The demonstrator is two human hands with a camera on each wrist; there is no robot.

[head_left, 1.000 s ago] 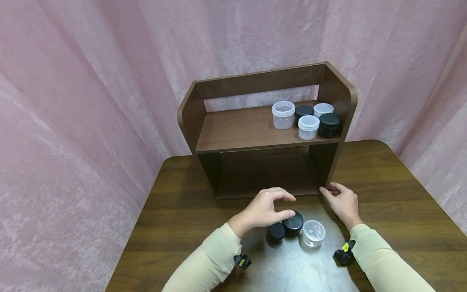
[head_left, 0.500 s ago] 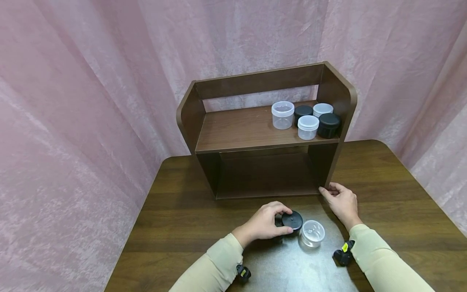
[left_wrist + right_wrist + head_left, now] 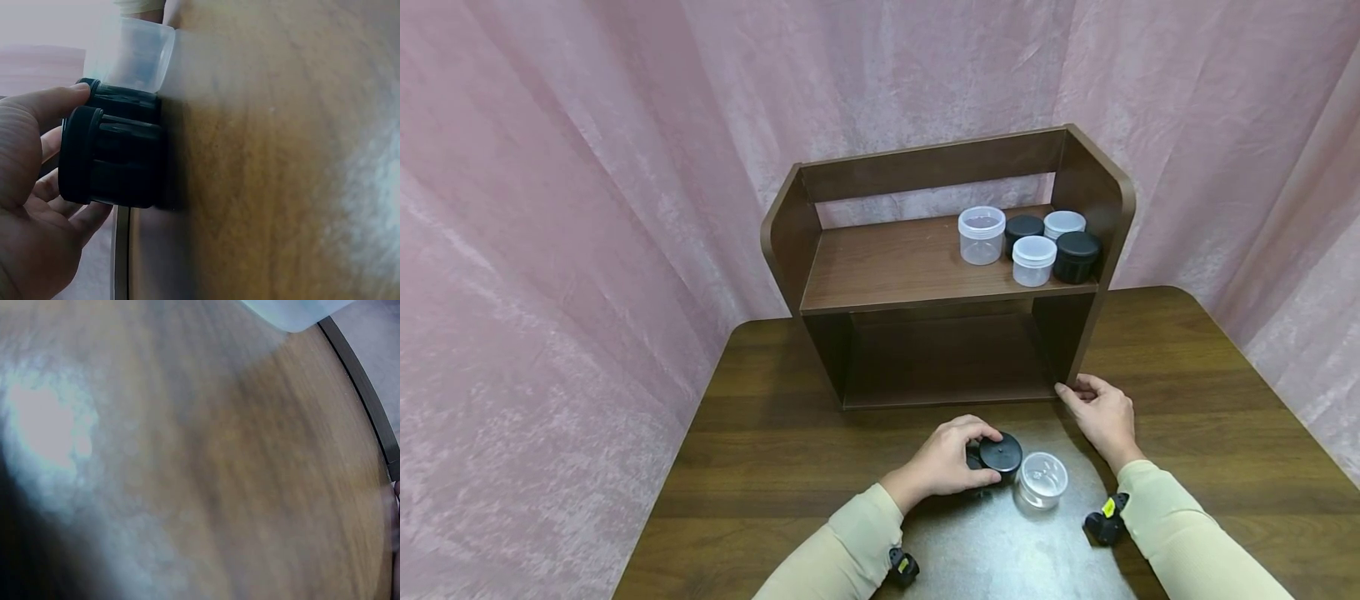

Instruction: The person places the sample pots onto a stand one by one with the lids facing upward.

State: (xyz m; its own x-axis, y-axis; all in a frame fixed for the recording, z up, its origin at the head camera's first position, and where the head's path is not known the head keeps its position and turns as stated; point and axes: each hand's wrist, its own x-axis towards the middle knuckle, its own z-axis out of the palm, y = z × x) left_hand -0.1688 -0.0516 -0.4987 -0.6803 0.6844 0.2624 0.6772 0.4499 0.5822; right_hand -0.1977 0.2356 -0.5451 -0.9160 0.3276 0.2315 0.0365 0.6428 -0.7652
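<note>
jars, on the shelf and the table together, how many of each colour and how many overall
Black jars: 4 (2 on the shelf, 2 on the table)
Clear or whitish jars: 4 (3 on the shelf, 1 on the table)
Total: 8

The black jar (image 3: 1003,452) on the near side looks smooth plastic, the clear jar (image 3: 1042,483) to its right glossy plastic. Wood-grain tabletop (image 3: 760,454) gleams; the far shelf unit (image 3: 895,267) seems smooth wood, the curtain (image 3: 587,250) velvety cloth.
</note>
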